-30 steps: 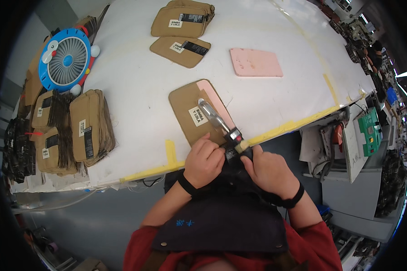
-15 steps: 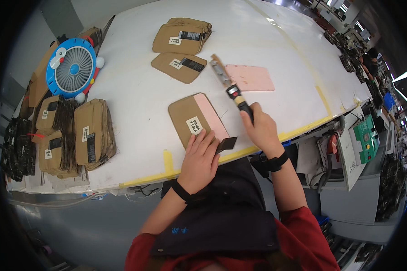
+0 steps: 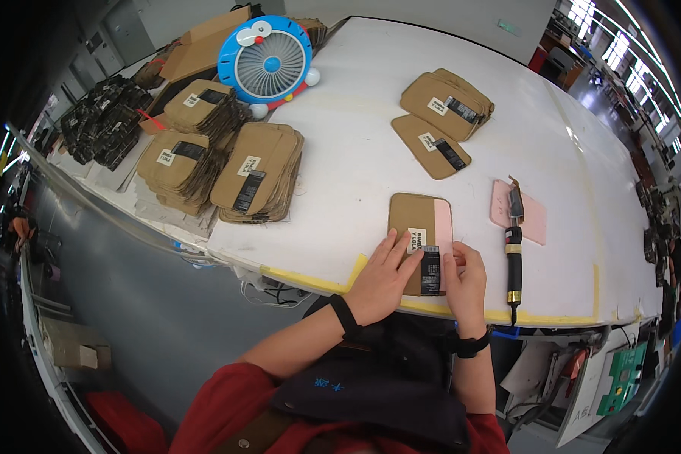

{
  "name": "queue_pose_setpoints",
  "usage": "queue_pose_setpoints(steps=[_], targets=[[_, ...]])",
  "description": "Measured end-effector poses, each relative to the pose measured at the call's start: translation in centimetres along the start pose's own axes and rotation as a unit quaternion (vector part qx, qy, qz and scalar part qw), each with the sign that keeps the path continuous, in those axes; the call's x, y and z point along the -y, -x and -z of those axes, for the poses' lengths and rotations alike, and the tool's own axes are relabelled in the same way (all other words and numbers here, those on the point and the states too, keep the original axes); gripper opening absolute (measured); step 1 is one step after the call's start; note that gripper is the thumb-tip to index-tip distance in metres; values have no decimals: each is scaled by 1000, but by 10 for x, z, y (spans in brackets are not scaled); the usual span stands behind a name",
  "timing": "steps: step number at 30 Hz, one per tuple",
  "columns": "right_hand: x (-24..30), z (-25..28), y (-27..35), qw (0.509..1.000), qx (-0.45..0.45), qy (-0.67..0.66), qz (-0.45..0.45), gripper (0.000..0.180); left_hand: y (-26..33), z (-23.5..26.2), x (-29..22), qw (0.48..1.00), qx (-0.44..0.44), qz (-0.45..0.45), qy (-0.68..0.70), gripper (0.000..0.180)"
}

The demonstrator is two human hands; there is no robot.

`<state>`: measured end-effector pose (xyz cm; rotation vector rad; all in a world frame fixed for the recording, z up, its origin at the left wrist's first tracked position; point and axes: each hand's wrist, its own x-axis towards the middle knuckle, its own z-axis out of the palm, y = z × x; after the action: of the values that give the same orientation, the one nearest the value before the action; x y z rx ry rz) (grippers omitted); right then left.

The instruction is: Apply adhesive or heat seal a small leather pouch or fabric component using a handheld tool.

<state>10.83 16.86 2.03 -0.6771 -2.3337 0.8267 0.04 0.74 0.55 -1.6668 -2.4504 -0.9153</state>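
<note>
Item: brown card sleeve (image 3: 418, 227), flat on the white table (image 3: 356, 151) near its front edge, directly ahead of the person, with a pink sheet (image 3: 444, 227) showing along its right side and a black strip label (image 3: 430, 270) at its lower end

Left hand (image 3: 384, 274): laid flat on the sleeve's lower left, fingers (image 3: 401, 250) extended and slightly spread, gripping nothing; judged to be pinning the sleeve against the table so it does not slide

Right hand (image 3: 465, 276): at the sleeve's lower right edge, fingertips bent down onto the pink margin beside the black strip, fingers close together, pressing rather than holding; likely smoothing or seating that edge

Tool: black-handled iron with brass bands (image 3: 514, 253), lying free to the right of the right hand, its tip resting on a pink pad (image 3: 533, 219); probably parked there to keep the tip off the table

Surroundings: two stacks of finished-looking brown sleeves at far centre (image 3: 446, 102), one single sleeve (image 3: 431, 147) just before them; further stacks at the left (image 3: 257, 170) and (image 3: 178, 163); a blue round fan (image 3: 265, 60) at the far left; black bundles (image 3: 102, 125) off the table's left end; yellow tape (image 3: 318, 280) along the front edge

Obstructions: none between hands and sleeve; the iron lies near the right wrist
</note>
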Motion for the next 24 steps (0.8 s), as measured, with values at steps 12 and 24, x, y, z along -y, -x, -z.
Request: queue_pose_setpoints(steps=[12,24], targets=[[-14,8,1,900,81,-406,-138,15,-10,11,33,892,-95,208,390,21],[-28,11,10,961,-68,-252,-93,27,9,220,211,954,-132,264,-60,13]])
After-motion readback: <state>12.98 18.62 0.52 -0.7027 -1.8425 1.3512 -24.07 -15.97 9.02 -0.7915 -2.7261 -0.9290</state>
